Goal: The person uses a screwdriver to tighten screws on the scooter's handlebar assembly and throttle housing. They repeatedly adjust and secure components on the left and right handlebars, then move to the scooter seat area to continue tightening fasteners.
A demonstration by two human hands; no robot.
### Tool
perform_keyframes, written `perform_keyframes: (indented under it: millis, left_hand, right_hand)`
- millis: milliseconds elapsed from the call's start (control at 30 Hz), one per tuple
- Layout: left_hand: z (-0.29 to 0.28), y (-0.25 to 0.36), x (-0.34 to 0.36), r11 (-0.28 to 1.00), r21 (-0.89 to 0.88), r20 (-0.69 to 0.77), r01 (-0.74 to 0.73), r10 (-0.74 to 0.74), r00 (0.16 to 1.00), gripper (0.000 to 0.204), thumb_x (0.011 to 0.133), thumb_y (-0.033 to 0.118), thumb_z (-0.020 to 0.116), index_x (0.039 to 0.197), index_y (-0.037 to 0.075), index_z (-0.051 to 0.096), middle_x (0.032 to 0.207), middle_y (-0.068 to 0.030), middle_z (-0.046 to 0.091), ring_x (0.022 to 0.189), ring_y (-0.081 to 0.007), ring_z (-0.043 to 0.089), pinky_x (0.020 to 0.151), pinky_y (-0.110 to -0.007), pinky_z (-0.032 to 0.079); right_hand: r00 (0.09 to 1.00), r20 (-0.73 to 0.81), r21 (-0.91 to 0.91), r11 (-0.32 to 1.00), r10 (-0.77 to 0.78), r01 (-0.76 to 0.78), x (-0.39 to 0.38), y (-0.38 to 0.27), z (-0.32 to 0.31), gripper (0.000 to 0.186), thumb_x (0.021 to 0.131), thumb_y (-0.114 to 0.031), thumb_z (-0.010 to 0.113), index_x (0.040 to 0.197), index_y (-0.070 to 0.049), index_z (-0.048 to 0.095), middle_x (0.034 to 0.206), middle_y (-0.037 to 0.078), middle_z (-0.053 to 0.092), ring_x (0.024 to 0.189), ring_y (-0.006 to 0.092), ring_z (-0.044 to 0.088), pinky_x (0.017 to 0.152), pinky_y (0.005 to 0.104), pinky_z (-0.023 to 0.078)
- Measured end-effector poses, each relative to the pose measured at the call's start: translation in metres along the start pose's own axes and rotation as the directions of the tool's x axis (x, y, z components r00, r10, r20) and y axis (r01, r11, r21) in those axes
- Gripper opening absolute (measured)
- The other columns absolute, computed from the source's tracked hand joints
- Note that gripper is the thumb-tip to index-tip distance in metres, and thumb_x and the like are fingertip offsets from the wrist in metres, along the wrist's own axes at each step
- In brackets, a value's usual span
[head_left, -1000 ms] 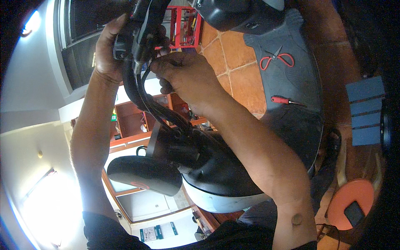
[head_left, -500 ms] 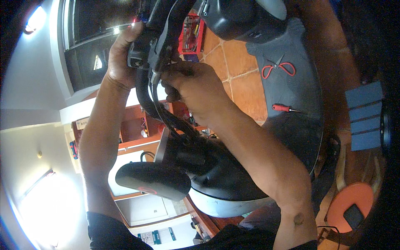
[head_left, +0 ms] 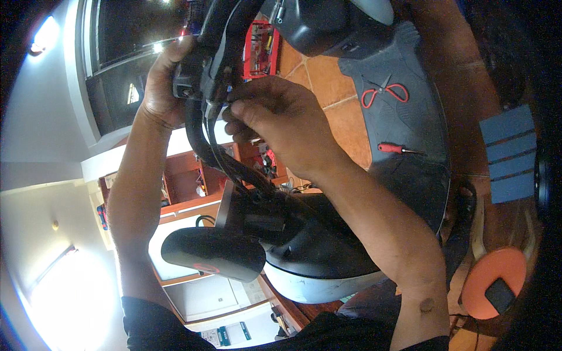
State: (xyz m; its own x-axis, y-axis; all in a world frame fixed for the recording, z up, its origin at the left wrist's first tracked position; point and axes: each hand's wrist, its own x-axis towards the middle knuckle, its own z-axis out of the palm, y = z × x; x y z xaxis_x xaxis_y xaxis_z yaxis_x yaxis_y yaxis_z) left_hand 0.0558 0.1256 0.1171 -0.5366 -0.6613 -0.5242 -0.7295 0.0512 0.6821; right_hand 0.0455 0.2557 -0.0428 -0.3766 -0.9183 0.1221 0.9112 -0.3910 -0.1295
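At the upper left, my left hand (head_left: 158, 90) is wrapped round the black control housing (head_left: 186, 82) on a scooter's handlebar, thumb pointing up. Beside that housing runs a dark lever bracket (head_left: 218, 73), with a metal cable fitting (head_left: 211, 109) at its lower end. Black cables (head_left: 225, 164) lead down from it along the curved handlebar tube (head_left: 196, 134). My right hand (head_left: 287, 117) is just right of the fitting, fingers curled and thumb pressed in. A tiny blue spot shows by its fingertips; what they pinch is too small to name.
Red-handled scissors (head_left: 383, 92) and a red screwdriver (head_left: 391, 148) lie on the grey footboard (head_left: 404, 64). Beyond is a red toolbox (head_left: 253, 73). A black oval mirror-like part (head_left: 213, 251) juts out below the handlebar. An orange stool (head_left: 509, 266) bears a phone (head_left: 500, 294).
My right hand has drawn slightly right of the cable fitting, its thumb and knuckles turning more into sight. My left hand keeps its grip. The whole view has shifted slightly.
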Motion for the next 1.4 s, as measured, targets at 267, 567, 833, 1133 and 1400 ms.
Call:
perform_keyframes:
  millis: [267,567,833,1133,1400]
  left_hand:
    - [-0.012,0.003,0.000,0.997,-0.017,0.096,0.070,-0.068,0.993,0.060,0.086,0.048,0.054,0.119,-0.001,0.056,0.104,-0.0187,0.066,0.091,-0.0306,0.067,0.082,-0.043,0.057]
    - [-0.009,0.000,-0.001,0.999,0.013,0.067,0.035,-0.036,0.997,0.062,0.086,0.051,0.053,0.120,-0.001,0.055,0.104,-0.0191,0.066,0.091,-0.0307,0.067,0.081,-0.042,0.058]
    - [-0.014,0.001,0.001,0.997,0.073,0.097,-0.002,-0.005,0.995,0.061,0.084,0.051,0.056,0.115,-0.001,0.057,0.100,-0.0185,0.067,0.083,-0.0287,0.069,0.076,-0.039,0.059]
    - [0.004,0.002,-0.002,1.000,0.000,0.064,0.023,-0.023,0.998,0.055,0.080,0.046,0.063,0.105,-0.003,0.062,0.089,-0.0154,0.069,0.075,-0.0230,0.069,0.069,-0.034,0.058]
    - [-0.001,0.004,-0.004,0.999,0.034,0.085,-0.006,0.003,0.996,0.054,0.079,0.046,0.063,0.104,-0.002,0.062,0.088,-0.0138,0.069,0.074,-0.0215,0.068,0.068,-0.032,0.057]
  right_hand:
    - [0.985,-0.107,0.059,0.988,-0.135,0.142,0.008,0.005,0.014,0.009,0.087,-0.004,0.059,0.087,0.005,0.062,0.074,0.011,0.067,0.063,0.0144,0.065,0.059,0.0277,0.055]
    - [0.995,-0.094,-0.050,0.999,-0.025,0.021,0.010,-0.004,0.016,0.010,0.086,-0.005,0.063,0.093,0.002,0.063,0.078,0.009,0.067,0.066,0.0142,0.066,0.060,0.0264,0.055]
    - [0.995,-0.096,-0.104,0.993,0.038,-0.048,0.018,-0.005,0.007,0.013,0.085,-0.011,0.067,0.089,0.000,0.063,0.071,0.007,0.065,0.060,0.0131,0.063,0.055,0.0264,0.052]
    - [0.989,-0.002,-0.330,0.934,-0.147,0.139,0.023,0.006,-0.005,0.021,0.081,-0.021,0.071,0.078,-0.002,0.064,0.061,0.006,0.063,0.055,0.0132,0.062,0.052,0.0293,0.051]
    - [0.999,0.036,-0.248,0.968,-0.013,0.022,0.023,-0.011,0.001,0.018,0.081,-0.018,0.070,0.082,0.000,0.065,0.062,0.007,0.062,0.053,0.0127,0.059,0.051,0.0297,0.049]
